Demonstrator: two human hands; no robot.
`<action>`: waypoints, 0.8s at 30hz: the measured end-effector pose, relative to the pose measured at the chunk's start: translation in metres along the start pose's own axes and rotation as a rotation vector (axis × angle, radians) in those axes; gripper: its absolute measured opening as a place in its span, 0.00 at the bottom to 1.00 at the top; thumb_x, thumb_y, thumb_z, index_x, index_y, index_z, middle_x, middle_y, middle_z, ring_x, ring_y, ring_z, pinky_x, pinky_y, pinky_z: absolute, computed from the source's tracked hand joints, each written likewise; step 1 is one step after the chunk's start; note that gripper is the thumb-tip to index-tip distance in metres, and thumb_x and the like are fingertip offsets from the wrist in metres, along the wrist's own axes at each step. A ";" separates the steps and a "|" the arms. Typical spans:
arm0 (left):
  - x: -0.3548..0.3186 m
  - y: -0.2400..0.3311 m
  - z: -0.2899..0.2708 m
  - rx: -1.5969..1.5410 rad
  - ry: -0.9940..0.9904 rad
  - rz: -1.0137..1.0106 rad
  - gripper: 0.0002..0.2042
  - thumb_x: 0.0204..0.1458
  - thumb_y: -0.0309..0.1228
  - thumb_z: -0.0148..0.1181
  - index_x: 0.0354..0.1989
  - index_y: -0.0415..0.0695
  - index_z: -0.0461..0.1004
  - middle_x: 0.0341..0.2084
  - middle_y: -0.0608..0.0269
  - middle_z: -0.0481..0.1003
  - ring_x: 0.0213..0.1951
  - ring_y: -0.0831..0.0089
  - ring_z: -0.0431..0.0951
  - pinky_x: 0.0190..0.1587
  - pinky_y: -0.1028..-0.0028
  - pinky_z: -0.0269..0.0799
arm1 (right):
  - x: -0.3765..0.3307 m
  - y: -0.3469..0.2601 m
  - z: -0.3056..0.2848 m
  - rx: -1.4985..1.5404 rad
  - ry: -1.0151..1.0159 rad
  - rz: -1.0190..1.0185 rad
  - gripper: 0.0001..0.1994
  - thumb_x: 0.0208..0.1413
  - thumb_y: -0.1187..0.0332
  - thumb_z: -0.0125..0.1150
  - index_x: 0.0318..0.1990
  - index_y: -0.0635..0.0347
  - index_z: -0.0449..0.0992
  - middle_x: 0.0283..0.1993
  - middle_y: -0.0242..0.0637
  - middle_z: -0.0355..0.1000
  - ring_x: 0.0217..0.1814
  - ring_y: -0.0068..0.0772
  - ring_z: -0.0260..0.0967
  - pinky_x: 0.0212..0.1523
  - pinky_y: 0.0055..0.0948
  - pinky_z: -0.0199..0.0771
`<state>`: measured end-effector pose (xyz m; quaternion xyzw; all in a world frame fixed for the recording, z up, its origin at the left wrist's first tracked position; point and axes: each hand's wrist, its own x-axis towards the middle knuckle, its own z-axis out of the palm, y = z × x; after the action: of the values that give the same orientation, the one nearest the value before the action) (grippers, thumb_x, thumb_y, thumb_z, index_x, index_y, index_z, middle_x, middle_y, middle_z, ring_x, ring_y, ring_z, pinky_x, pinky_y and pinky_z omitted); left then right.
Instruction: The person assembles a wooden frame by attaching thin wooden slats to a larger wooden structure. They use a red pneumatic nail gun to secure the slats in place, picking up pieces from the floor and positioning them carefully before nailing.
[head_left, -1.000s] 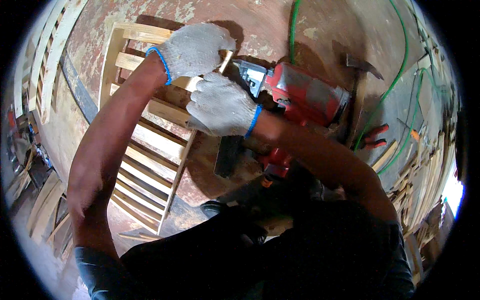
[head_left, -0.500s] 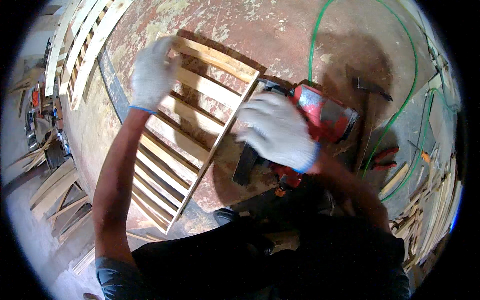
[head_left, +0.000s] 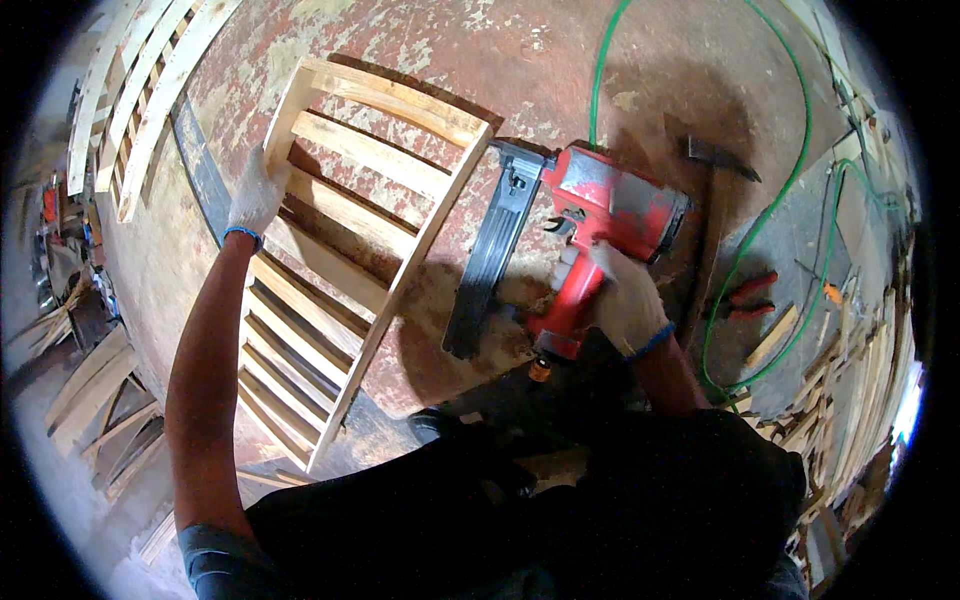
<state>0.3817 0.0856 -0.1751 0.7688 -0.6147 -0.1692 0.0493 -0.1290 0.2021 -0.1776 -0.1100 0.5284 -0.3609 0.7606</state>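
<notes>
A slatted wooden frame [head_left: 352,215], with pale crosspieces between two long rails, lies at a slant on the worn surface. My left hand [head_left: 257,198], in a whitish knit glove, grips its left rail near the upper end; the fingertips are partly hidden. To the right of the frame is a red and grey nail gun [head_left: 605,195], its dark magazine slanting down beside the frame's right rail. Around the gun's handle my gloved right hand [head_left: 625,298] is closed, with fingers showing near the trigger.
Right of the gun lies a hammer [head_left: 722,158], with red-handled pliers [head_left: 750,297] nearby. A green hose [head_left: 601,75] loops across the right side. Wood strips [head_left: 850,400] are heaped at the right edge. Another slatted piece [head_left: 150,110] sits at the upper left.
My left hand has moved down from the frame's upper corner onto its left rail. My right hand has dropped from above the nail gun to its handle and closed on it.
</notes>
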 end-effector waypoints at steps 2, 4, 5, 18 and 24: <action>0.000 0.001 0.000 0.014 0.000 -0.019 0.26 0.60 0.38 0.57 0.62 0.35 0.63 0.50 0.34 0.76 0.54 0.42 0.77 0.56 0.54 0.71 | 0.015 0.000 0.004 0.264 -0.156 0.104 0.10 0.58 0.62 0.62 0.40 0.56 0.73 0.33 0.29 0.71 0.33 0.32 0.69 0.41 0.39 0.72; 0.000 0.000 0.003 0.006 -0.006 -0.040 0.25 0.59 0.37 0.58 0.60 0.36 0.64 0.49 0.35 0.76 0.53 0.42 0.77 0.55 0.54 0.71 | 0.022 0.002 0.007 0.474 -0.318 0.185 0.08 0.59 0.61 0.61 0.37 0.53 0.70 0.29 0.27 0.67 0.30 0.30 0.66 0.38 0.40 0.70; 0.000 -0.001 0.004 -0.010 -0.006 -0.039 0.24 0.59 0.37 0.58 0.59 0.36 0.65 0.48 0.35 0.76 0.53 0.42 0.77 0.54 0.54 0.71 | 0.020 0.004 0.008 0.418 -0.251 0.180 0.14 0.63 0.58 0.53 0.26 0.47 0.62 0.23 0.23 0.55 0.25 0.25 0.53 0.32 0.32 0.59; 0.002 -0.014 0.011 -0.023 0.057 0.035 0.22 0.59 0.38 0.57 0.56 0.36 0.66 0.48 0.33 0.76 0.54 0.39 0.76 0.55 0.53 0.70 | 0.018 0.008 0.013 0.537 -0.365 0.163 0.15 0.61 0.52 0.55 0.28 0.48 0.64 0.23 0.23 0.56 0.26 0.25 0.56 0.33 0.33 0.61; 0.004 -0.010 0.011 -0.017 0.030 -0.021 0.22 0.59 0.38 0.57 0.56 0.36 0.66 0.48 0.34 0.76 0.53 0.40 0.76 0.54 0.53 0.70 | 0.021 0.013 0.009 0.582 -0.423 0.164 0.15 0.60 0.52 0.55 0.28 0.48 0.64 0.23 0.22 0.56 0.26 0.25 0.57 0.34 0.32 0.61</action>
<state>0.3884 0.0861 -0.1895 0.7772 -0.6044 -0.1636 0.0632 -0.1118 0.1954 -0.1967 0.0816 0.2416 -0.4032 0.8789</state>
